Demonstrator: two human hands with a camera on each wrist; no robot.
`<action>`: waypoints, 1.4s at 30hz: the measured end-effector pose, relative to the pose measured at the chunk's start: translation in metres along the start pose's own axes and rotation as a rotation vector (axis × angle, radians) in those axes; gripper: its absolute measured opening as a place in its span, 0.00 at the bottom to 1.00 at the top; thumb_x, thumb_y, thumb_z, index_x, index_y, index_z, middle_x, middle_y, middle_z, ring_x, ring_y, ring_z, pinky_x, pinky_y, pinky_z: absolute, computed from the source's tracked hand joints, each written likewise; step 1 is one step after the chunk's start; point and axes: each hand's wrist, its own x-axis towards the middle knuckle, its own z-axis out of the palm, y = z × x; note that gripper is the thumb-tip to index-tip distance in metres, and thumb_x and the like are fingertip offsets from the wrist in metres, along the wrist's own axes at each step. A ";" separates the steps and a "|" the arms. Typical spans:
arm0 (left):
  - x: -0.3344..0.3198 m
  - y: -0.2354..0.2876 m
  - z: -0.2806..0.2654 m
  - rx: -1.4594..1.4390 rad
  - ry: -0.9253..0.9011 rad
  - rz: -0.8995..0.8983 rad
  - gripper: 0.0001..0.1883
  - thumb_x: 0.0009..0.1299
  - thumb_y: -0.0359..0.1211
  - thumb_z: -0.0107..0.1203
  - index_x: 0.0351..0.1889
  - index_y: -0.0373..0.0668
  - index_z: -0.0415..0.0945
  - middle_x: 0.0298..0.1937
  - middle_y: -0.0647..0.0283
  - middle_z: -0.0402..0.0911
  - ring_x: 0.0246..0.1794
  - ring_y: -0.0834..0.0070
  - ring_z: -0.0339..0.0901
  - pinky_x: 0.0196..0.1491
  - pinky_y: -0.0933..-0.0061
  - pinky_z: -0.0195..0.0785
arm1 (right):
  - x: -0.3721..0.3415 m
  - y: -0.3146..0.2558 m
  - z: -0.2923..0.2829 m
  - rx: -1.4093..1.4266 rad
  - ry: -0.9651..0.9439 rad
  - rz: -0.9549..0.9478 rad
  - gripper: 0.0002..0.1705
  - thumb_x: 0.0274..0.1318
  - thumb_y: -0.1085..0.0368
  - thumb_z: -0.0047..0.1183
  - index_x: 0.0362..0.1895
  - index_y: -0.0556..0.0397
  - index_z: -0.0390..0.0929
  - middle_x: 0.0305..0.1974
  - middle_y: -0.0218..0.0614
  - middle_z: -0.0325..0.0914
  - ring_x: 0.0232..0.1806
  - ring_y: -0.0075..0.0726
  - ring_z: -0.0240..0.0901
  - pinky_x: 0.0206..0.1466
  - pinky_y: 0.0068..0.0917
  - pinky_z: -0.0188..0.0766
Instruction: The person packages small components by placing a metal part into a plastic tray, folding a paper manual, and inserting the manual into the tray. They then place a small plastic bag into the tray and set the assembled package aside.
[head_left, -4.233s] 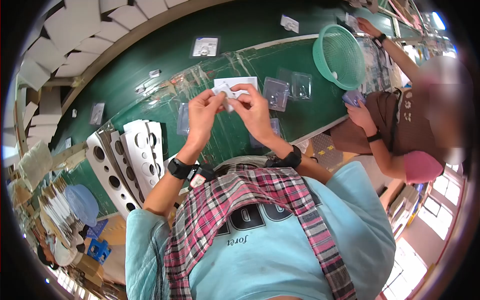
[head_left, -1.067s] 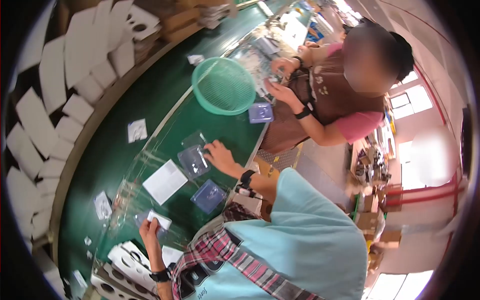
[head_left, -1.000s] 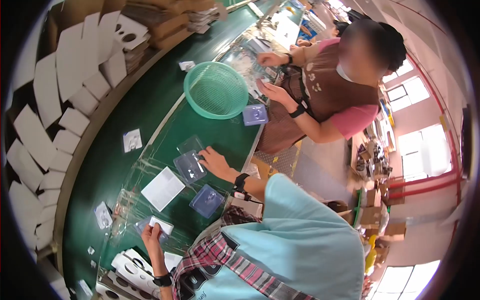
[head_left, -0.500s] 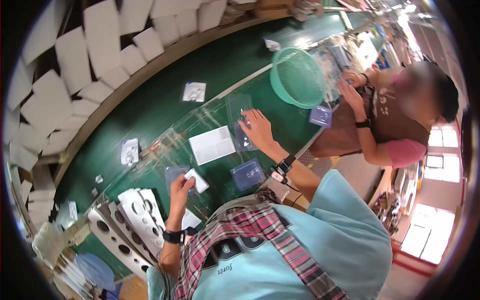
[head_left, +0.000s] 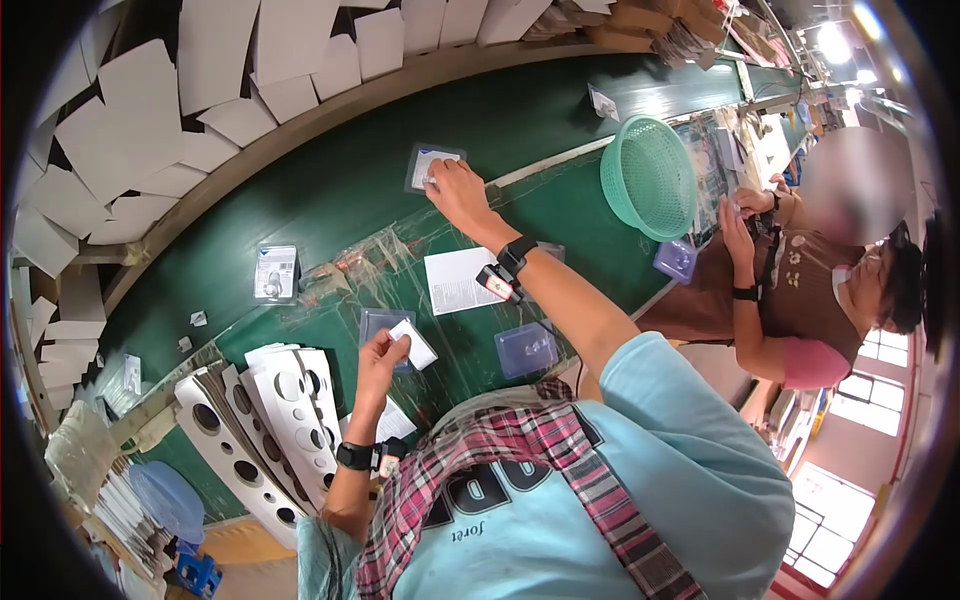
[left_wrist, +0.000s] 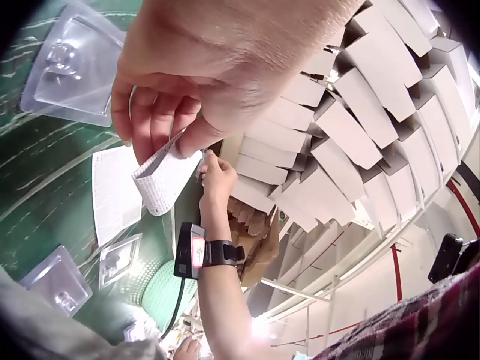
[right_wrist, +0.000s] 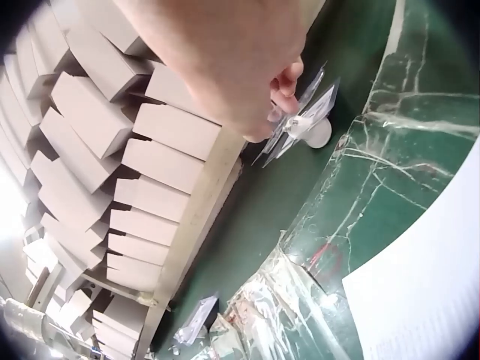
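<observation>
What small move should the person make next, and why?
Probably draw the right hand back with the packaged card toward the clear shell: its fingers appear to pinch that card away from the body, while the left hand holds a folded paper beside the shell.

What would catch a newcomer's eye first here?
Probably the mint-green basket at the right of the green bench in the head view, and the white cartons massed at its upper left. Next, the person's right grip on a clear-edged package beyond the printed sheet, while the left grip pinches a folded white paper.
</observation>
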 end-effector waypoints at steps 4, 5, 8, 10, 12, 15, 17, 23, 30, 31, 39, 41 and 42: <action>0.004 0.002 -0.002 0.007 0.017 -0.015 0.08 0.68 0.34 0.55 0.28 0.41 0.74 0.25 0.74 0.73 0.27 0.87 0.67 0.35 0.82 0.58 | -0.004 -0.006 0.002 0.048 -0.030 0.020 0.13 0.47 0.62 0.57 0.31 0.58 0.72 0.30 0.48 0.76 0.36 0.54 0.75 0.40 0.41 0.74; 0.004 0.006 0.001 0.017 0.018 -0.018 0.08 0.68 0.34 0.55 0.28 0.41 0.74 0.25 0.74 0.73 0.27 0.87 0.67 0.35 0.83 0.58 | -0.006 -0.007 -0.004 0.074 -0.070 0.023 0.14 0.51 0.60 0.56 0.34 0.57 0.72 0.33 0.46 0.76 0.39 0.52 0.74 0.42 0.41 0.73; 0.011 0.003 -0.008 0.080 -0.039 -0.001 0.07 0.68 0.34 0.55 0.31 0.41 0.76 0.25 0.74 0.75 0.27 0.88 0.67 0.34 0.83 0.58 | -0.022 -0.006 -0.041 0.214 0.021 0.114 0.14 0.52 0.58 0.55 0.37 0.55 0.73 0.36 0.42 0.76 0.41 0.49 0.73 0.45 0.40 0.72; 0.009 0.011 0.000 -0.003 -0.028 0.003 0.07 0.68 0.33 0.55 0.36 0.39 0.78 0.29 0.73 0.78 0.28 0.88 0.69 0.35 0.83 0.59 | -0.049 0.014 -0.073 0.283 0.024 0.269 0.11 0.54 0.58 0.52 0.37 0.50 0.76 0.36 0.38 0.76 0.43 0.47 0.73 0.45 0.39 0.71; 0.011 0.011 -0.001 0.034 -0.040 0.000 0.08 0.69 0.33 0.54 0.37 0.38 0.78 0.31 0.72 0.79 0.30 0.88 0.70 0.36 0.83 0.60 | -0.092 0.052 -0.092 0.204 0.094 0.252 0.07 0.55 0.62 0.49 0.33 0.50 0.77 0.35 0.38 0.77 0.43 0.46 0.73 0.44 0.38 0.71; 0.012 0.014 0.009 0.050 -0.061 -0.014 0.08 0.69 0.33 0.54 0.39 0.37 0.77 0.32 0.71 0.79 0.30 0.87 0.71 0.37 0.83 0.61 | -0.166 0.088 -0.117 0.137 0.003 0.431 0.05 0.55 0.64 0.50 0.35 0.50 0.76 0.33 0.37 0.75 0.39 0.46 0.73 0.41 0.39 0.71; 0.009 0.014 0.018 0.086 -0.093 -0.023 0.08 0.69 0.32 0.53 0.39 0.37 0.77 0.33 0.71 0.79 0.30 0.87 0.71 0.37 0.83 0.61 | -0.203 0.083 -0.125 0.120 -0.059 0.513 0.08 0.53 0.63 0.54 0.37 0.50 0.74 0.31 0.37 0.73 0.38 0.45 0.72 0.40 0.39 0.70; 0.008 0.015 0.050 0.176 -0.159 -0.033 0.07 0.68 0.33 0.55 0.37 0.39 0.78 0.31 0.71 0.78 0.32 0.85 0.72 0.39 0.81 0.64 | -0.230 0.053 -0.100 0.029 -0.128 0.395 0.19 0.49 0.57 0.58 0.45 0.47 0.72 0.39 0.38 0.70 0.43 0.46 0.71 0.41 0.38 0.73; 0.003 0.008 0.066 0.345 -0.227 0.018 0.08 0.68 0.32 0.55 0.34 0.34 0.75 0.28 0.71 0.76 0.30 0.86 0.71 0.36 0.82 0.64 | -0.226 0.062 -0.115 0.179 -0.051 0.514 0.12 0.51 0.65 0.54 0.42 0.46 0.73 0.37 0.37 0.68 0.41 0.47 0.71 0.39 0.40 0.72; 0.005 0.005 0.066 0.331 -0.220 0.018 0.09 0.68 0.32 0.55 0.34 0.34 0.75 0.28 0.71 0.76 0.30 0.86 0.70 0.35 0.82 0.63 | -0.225 0.062 -0.118 0.186 -0.044 0.527 0.11 0.51 0.66 0.54 0.42 0.46 0.73 0.37 0.38 0.68 0.40 0.47 0.71 0.39 0.40 0.71; 0.009 0.021 0.083 0.247 -0.103 0.071 0.11 0.67 0.33 0.57 0.27 0.35 0.75 0.25 0.71 0.76 0.28 0.87 0.71 0.34 0.83 0.63 | -0.205 0.045 -0.128 0.149 0.036 0.373 0.15 0.51 0.65 0.58 0.45 0.50 0.76 0.34 0.33 0.72 0.36 0.38 0.72 0.40 0.32 0.70; 0.011 0.028 0.087 0.210 -0.094 0.071 0.10 0.67 0.33 0.57 0.28 0.35 0.76 0.25 0.71 0.76 0.28 0.87 0.71 0.34 0.84 0.64 | -0.186 0.013 -0.149 0.561 -0.160 0.493 0.15 0.53 0.64 0.57 0.45 0.53 0.76 0.34 0.33 0.75 0.36 0.31 0.74 0.39 0.28 0.70; 0.012 0.032 0.090 0.190 -0.095 0.076 0.10 0.67 0.33 0.57 0.28 0.35 0.76 0.25 0.71 0.76 0.27 0.87 0.71 0.34 0.84 0.64 | -0.179 -0.003 -0.156 0.762 -0.255 0.549 0.15 0.54 0.64 0.57 0.45 0.55 0.76 0.33 0.33 0.77 0.36 0.27 0.74 0.38 0.26 0.70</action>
